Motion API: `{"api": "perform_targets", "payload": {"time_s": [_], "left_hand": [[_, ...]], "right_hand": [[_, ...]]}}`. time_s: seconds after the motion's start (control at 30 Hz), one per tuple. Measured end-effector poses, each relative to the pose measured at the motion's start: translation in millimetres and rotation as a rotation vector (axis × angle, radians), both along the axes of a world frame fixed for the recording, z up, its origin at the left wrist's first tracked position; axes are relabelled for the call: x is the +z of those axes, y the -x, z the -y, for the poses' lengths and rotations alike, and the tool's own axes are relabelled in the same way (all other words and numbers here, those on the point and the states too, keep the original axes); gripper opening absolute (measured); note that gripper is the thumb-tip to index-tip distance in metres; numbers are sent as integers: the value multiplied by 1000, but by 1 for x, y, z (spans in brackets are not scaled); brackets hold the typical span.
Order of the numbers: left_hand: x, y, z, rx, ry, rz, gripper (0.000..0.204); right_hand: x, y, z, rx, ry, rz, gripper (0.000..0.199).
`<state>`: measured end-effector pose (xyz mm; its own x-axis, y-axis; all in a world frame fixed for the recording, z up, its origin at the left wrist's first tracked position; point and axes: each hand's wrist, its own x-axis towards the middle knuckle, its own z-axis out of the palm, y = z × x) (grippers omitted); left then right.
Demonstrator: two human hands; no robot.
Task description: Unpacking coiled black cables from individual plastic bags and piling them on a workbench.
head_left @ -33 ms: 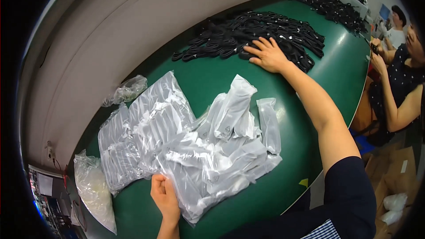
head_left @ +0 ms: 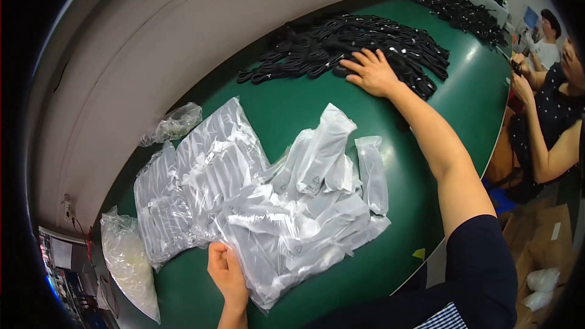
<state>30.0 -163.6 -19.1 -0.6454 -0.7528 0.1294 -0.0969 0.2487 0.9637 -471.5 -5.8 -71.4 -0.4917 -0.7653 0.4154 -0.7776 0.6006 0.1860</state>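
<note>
- Table (head_left: 304, 100): deep green top with a glossy sheen, paler glare near the far right end.
- Heap of cable loops (head_left: 353, 42): black throughout, flecked with small white ties; a second black heap (head_left: 454, 6) lay at the far end.
- Plastic bags (head_left: 280, 207): clear to milky grey-white, with small dark triangle marks printed on several.
- Crumpled bag (head_left: 173, 123) near the wall: clear, greyish.
- Bulging bag (head_left: 128, 262) at the left edge: cloudy white.
- Wall (head_left: 183, 30): off-white, grey in shadow.
- Sleeve (head_left: 481, 268) of the right arm: dark navy; below it a patch of blue-and-white check.
- Neighbouring person's top (head_left: 557, 109): black with fine white dots.
- Cardboard boxes (head_left: 542, 231): brown.
</note>
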Motion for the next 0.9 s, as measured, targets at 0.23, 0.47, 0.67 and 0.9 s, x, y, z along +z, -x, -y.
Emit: {"api": "perform_targets", "payload": {"time_s": [0.23,0.47,0.67,0.9], "left_hand": [[-31,2,8,10,-86,-103,9],[-26,2,7,26,-53,-67,11],[-44,-3,10,71,-25,-13,14],[-37,-3,11,51,-58,-38,15]], "right_hand": [[3,65,1,-433,-108,91,47],[43,-2,145,315,345,-189,35],[-14,-38,252,361,-60,25,49],[0,39,154,91,-193,0,45]]}}
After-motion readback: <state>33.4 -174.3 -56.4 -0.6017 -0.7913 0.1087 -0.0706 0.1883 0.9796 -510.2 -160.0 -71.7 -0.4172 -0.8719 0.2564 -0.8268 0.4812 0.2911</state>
